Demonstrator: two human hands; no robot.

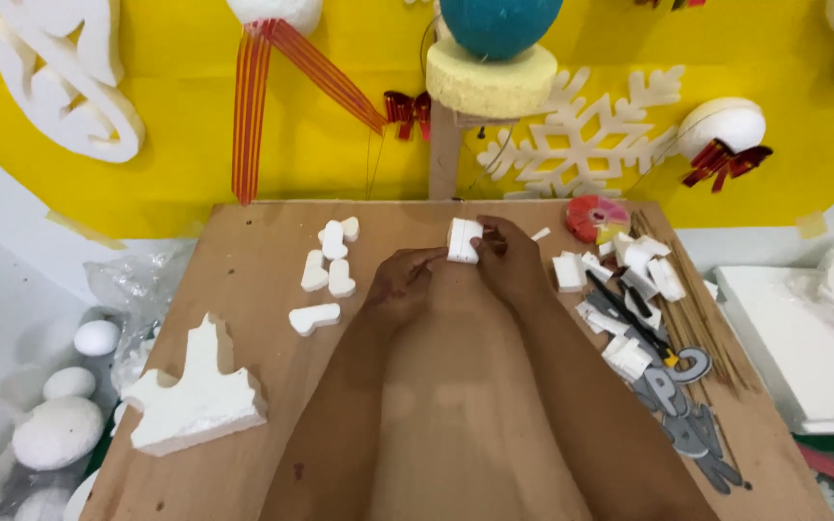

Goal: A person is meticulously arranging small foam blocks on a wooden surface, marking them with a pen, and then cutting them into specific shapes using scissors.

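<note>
- Head view, nearest edge: two bare forearms run up the middle of a brown board (243, 289) that serves as worktop.
- Near left: a large offcut of white foam (200, 396), jagged along its top edge, lies flat on the board; white foam eggs (60, 429) sit in clear plastic wrap off the board's left side.
- Near right: grey cut-out letter shapes (678, 405) lie in a loose heap beside a bundle of thin wooden sticks (702, 309).
- Middle: the left hand (400, 282) has its fingers curled narrow, the tips touching the lower side of a small white foam block (463, 241); the right hand (512, 259) pinches the same block from the right, lifted just above the board.
- Progress, as a judgement: several small white foam letters (328, 275) lie finished at the left and more white foam pieces (620, 265) at the right, so a good share of the cutting looks done; the block in hand looks uncut.
- Mid-right: a dark cutter with a yellow end (634, 323) rests across the right-hand pieces; a round red and yellow object (596, 217) lies behind them.
- Far: a yellow backdrop (176, 145) carries a white foam snowflake (581, 135), a red striped ribbon (253, 106), small red bows (407, 111) and a teal ball on a pale yellow foam disc (489, 82).
- No label or sign can be made out.
</note>
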